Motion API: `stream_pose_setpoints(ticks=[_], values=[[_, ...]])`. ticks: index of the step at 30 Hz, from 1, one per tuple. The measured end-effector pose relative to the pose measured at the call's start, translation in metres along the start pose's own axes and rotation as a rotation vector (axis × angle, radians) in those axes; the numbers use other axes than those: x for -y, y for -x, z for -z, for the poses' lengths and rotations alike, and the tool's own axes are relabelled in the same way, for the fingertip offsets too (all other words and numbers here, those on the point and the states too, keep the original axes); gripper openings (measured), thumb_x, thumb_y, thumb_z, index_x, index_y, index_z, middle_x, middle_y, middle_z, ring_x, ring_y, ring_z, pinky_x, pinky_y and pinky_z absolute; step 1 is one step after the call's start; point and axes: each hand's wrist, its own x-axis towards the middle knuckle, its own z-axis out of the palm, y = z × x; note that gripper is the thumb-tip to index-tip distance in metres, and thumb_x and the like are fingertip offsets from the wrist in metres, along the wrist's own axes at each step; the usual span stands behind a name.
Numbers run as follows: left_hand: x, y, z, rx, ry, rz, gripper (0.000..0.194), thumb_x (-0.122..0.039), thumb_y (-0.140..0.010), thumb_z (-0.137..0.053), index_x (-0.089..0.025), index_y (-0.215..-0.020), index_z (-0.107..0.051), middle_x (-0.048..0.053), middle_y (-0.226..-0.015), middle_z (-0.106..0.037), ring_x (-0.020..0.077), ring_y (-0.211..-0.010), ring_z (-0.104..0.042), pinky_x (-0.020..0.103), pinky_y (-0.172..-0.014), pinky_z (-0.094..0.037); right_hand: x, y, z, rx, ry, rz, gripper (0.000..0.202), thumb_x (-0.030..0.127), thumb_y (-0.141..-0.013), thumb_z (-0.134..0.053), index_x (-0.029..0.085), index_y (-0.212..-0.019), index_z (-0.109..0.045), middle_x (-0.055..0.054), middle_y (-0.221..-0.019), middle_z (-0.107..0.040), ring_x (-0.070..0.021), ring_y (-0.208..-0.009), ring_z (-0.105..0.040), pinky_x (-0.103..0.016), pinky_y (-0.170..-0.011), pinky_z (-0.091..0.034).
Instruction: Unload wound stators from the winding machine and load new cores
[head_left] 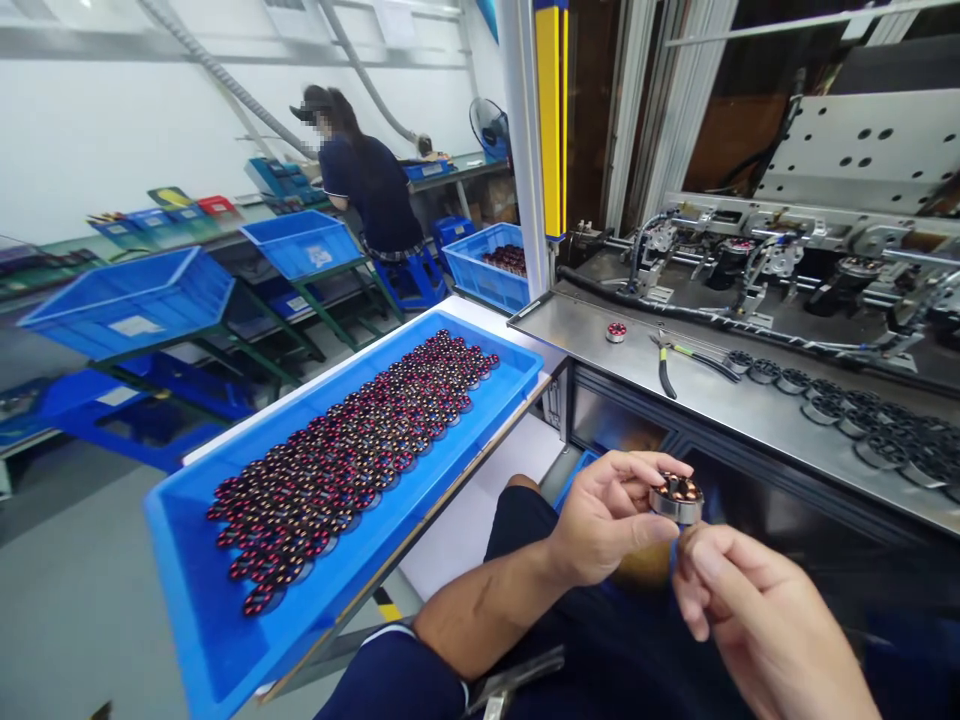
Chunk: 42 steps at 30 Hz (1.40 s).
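My left hand [607,515] holds a motor stator [676,498] between thumb and fingers, above my lap. The stator is round, with copper windings on top and a silvery metal rim. Just below and to the right of it, my right hand [739,580] is closed, thumb pressed to the curled fingers. What lies in that pinch, if anything, is too small to make out. On the metal bench ahead are a single red-and-black stator [616,332] and pliers with green-and-black handles [690,358]. Several black stators [862,410] stand in rows at the right.
A blue tray [180,560] full of wound stators fills the left side. Behind the metal bench [555,325] stands a winding machine [750,255]. A yellow-and-blue post [553,130] rises at the bench corner. A co-worker [367,180] sits farther back near blue bins [135,300].
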Motion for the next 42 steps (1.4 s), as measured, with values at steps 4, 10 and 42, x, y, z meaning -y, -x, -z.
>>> stream_pose_setpoints(ticks=[4, 10, 42], values=[[0.0, -0.001, 0.002, 0.029, 0.018, 0.008, 0.038, -0.017, -0.072, -0.087, -0.018, -0.097, -0.058, 0.006, -0.116, -0.069, 0.0161, -0.095, -0.074, 0.029, -0.087, -0.057, -0.009, -0.002, -0.006, 0.009, -0.142, -0.065, 0.039, 0.05, -0.076, -0.08, 0.017, -0.062, -0.066, -0.003, -0.056, -0.059, -0.0102, -0.05, -0.051, -0.02, -0.046, -0.044], [-0.009, -0.004, 0.006, 0.114, -0.049, 0.011, 0.033, -0.014, -0.072, -0.086, -0.016, -0.093, -0.06, 0.009, -0.115, -0.07, 0.018, -0.098, -0.073, 0.031, -0.087, -0.057, -0.02, -0.007, 0.011, 0.173, -0.3, 0.047, 0.049, 0.063, -0.09, -0.056, 0.02, -0.092, -0.078, -0.01, -0.079, -0.07, -0.0176, -0.069, -0.064, -0.028, -0.064, -0.057], [-0.015, 0.012, -0.018, 0.114, -0.33, 0.195, 0.049, -0.029, -0.067, -0.089, -0.014, -0.11, -0.072, 0.01, -0.109, -0.064, 0.013, -0.081, -0.068, 0.025, -0.072, -0.058, -0.02, 0.021, 0.032, -0.237, 0.379, 0.738, 0.012, 0.01, -0.089, -0.062, 0.021, -0.083, -0.063, -0.005, -0.091, -0.062, -0.0168, -0.089, -0.061, -0.026, -0.072, -0.051]])
